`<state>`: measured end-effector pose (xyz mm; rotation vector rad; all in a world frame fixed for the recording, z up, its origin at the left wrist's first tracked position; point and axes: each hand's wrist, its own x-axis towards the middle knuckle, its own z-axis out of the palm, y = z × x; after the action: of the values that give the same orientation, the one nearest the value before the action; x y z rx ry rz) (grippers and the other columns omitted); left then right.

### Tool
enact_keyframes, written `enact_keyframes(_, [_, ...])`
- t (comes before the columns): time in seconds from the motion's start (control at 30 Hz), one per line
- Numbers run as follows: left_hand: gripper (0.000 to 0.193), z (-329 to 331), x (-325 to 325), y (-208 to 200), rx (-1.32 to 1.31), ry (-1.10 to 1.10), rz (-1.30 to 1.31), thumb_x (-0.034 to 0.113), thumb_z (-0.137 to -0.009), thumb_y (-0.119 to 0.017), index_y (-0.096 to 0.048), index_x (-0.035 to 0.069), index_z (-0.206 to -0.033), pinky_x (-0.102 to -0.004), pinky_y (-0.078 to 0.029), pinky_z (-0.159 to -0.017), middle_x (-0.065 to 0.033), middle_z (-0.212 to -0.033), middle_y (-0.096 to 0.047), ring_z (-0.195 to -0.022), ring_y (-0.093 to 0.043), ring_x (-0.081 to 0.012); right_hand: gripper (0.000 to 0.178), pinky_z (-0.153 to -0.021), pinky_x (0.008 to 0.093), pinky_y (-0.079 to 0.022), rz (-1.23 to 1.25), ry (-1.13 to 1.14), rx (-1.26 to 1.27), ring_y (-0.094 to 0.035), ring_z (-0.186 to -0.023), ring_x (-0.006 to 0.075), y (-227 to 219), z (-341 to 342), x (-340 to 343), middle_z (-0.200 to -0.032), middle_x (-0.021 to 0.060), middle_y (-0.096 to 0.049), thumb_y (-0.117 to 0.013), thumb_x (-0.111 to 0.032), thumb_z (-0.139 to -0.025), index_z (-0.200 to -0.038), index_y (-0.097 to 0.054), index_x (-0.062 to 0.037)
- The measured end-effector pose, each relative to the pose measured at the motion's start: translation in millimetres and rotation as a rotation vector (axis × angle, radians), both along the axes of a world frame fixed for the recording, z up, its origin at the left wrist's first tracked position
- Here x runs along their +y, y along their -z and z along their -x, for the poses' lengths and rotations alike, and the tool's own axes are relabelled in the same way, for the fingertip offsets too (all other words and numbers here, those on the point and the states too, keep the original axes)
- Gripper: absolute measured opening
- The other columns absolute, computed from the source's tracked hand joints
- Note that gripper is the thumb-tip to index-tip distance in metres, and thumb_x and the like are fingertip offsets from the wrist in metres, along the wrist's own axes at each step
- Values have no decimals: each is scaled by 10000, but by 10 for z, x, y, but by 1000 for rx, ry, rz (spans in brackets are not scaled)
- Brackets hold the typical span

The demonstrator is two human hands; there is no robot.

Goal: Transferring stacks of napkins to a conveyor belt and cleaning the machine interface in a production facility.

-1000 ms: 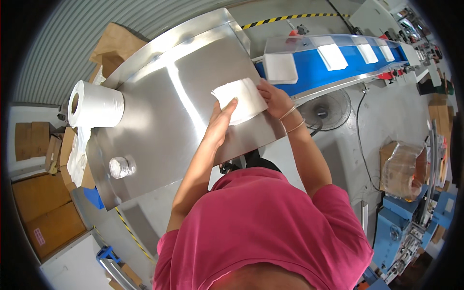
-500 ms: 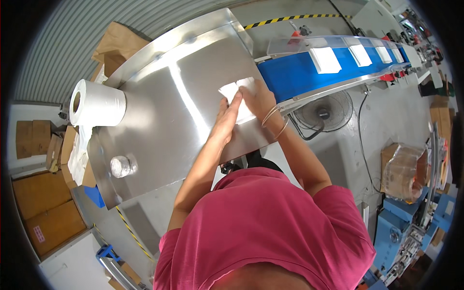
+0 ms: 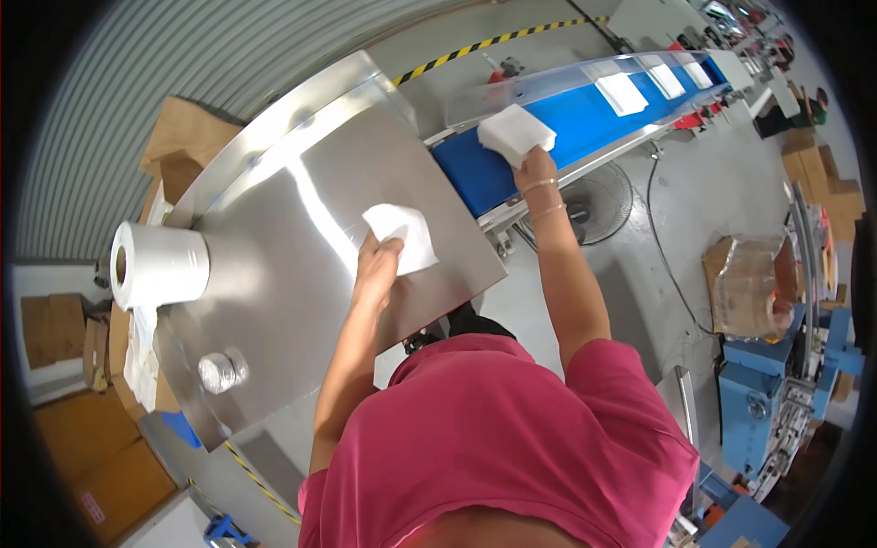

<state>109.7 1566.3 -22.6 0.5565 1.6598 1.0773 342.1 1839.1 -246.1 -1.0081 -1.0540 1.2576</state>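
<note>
Now parted, the left hand (image 3: 379, 265) pinches layered white sheets (image 3: 411, 239) over the silver metal surface (image 3: 274, 292), the right hand (image 3: 537, 169) a squarish white stack (image 3: 514, 131) above the flat blue belt (image 3: 470, 173), seemingly separate portions.

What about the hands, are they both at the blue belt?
No, the right hand holds a white stack at the belt, but the left hand holds white sheets over the table.

A corrugated grey wall (image 3: 183, 55) stands beyond a steel table (image 3: 265, 301) (its top catches a bright streak of light (image 3: 318, 210)); black-and-yellow tape (image 3: 484, 45) marks the grey floor (image 3: 681, 196).
</note>
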Motion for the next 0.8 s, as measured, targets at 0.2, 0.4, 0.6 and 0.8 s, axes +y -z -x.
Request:
enact_keyframes(0.2, [535,163,-112,76,75,81,18,69,-812,-434,-330,-48,-1324,-322,-337,-980,-184,-1239,-489,-1139,-474,-265,408,-693,502,-504,624,-27,-10,-621,-814,305,-1056,-221,249,-1016,180,-588,-472,-324,-878,-1085,-502,26])
enact_keyframes(0.4, [522,131,77,39,277,287,-91,69,-802,-413,-331,-58,-1302,-349,-370,-949,-221,-1181,-529,-1109,-503,-320,460,-599,386,-519,2,-332,-1036,-648,-664,303,-1501,-94,-473,-818,193,-658,-534,-415,-824,-942,-584,27])
enact_keyframes(0.6, [554,-230,330,-55,1172,730,-194,114,-781,-483,-329,-55,-1285,-537,-271,-967,-279,-1246,-429,-1195,-386,-407,645,-742,387,-525,872,-925,234,-601,-914,256,-1842,864,-1270,-1101,168,-556,-549,-529,-820,-1080,-526,61])
enact_keyframes(0.8, [719,-466,391,176,1577,695,-342,191,-736,-604,-271,-59,-1321,-566,-156,-1026,-271,-1344,-317,-1277,-262,-407,276,-723,316,-524,554,-738,58,-610,-832,186,-1657,690,-1050,-954,85,-601,-599,-239,-849,-1007,-590,-13])
